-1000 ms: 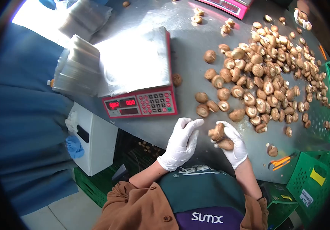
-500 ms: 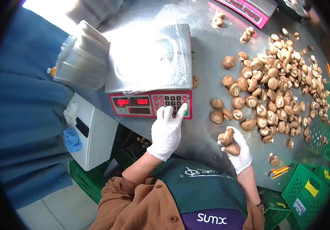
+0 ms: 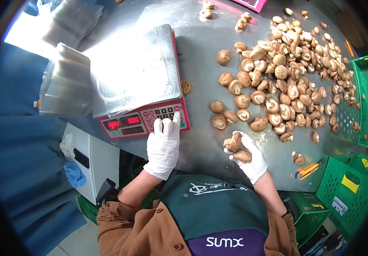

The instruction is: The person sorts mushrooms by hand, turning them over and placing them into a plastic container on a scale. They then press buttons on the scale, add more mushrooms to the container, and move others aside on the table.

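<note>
White-gloved, my left hand (image 3: 163, 147) rests at the keypad of the red scale (image 3: 153, 116), its fingertips on the keys and nothing visible held. Lit red digits show on the scale's display. A clear plastic tray (image 3: 167, 91) lies on the weighing plate, partly washed out by glare. My right hand (image 3: 252, 158), also gloved, is closed around shiitake mushrooms (image 3: 241, 156) near the table's front edge. Beyond it spreads a large heap of mushrooms (image 3: 293, 91). One mushroom (image 3: 186, 87) sits beside the scale's right side.
Stacked clear trays (image 3: 66, 81) stand left of the scale. An orange cutter (image 3: 307, 170) lies at the front right, by green crates (image 3: 342, 187). A white surface (image 3: 94, 164) at the lower left holds a dark phone (image 3: 81, 158) and a blue cloth (image 3: 74, 174). Another pink scale (image 3: 252, 3) is at the top.
The view has shifted, so the scale and mushrooms appear further left. My left hand stays at the keypad, and my right hand still holds mushrooms.
</note>
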The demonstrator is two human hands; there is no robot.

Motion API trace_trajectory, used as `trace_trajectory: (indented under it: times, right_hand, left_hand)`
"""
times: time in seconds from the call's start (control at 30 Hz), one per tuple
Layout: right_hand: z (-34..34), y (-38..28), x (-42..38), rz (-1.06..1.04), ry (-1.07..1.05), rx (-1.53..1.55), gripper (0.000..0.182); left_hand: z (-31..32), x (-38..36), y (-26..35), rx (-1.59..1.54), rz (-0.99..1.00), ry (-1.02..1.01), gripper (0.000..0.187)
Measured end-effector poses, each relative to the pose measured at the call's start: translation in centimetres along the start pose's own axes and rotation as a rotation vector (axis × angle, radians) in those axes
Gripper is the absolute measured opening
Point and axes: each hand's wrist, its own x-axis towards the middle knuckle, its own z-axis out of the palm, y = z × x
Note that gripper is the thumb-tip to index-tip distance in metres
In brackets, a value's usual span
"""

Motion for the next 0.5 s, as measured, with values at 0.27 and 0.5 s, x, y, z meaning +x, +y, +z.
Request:
trace_trajectory:
  times: [0.27,0.5]
  right_hand:
    - [-0.1,-0.1,-1.1,-0.059,0.023,-0.068,0.031]
    - [-1.3,0.1,-2.9,-0.262,0.207,-0.355,0.033]
  left_hand:
    - [-3.0,1.2,0.5,-0.248,0.055,0.041,0.051]
    - [-2.8,9.0,8.3,-0.497,0.164,0.213,0.035]
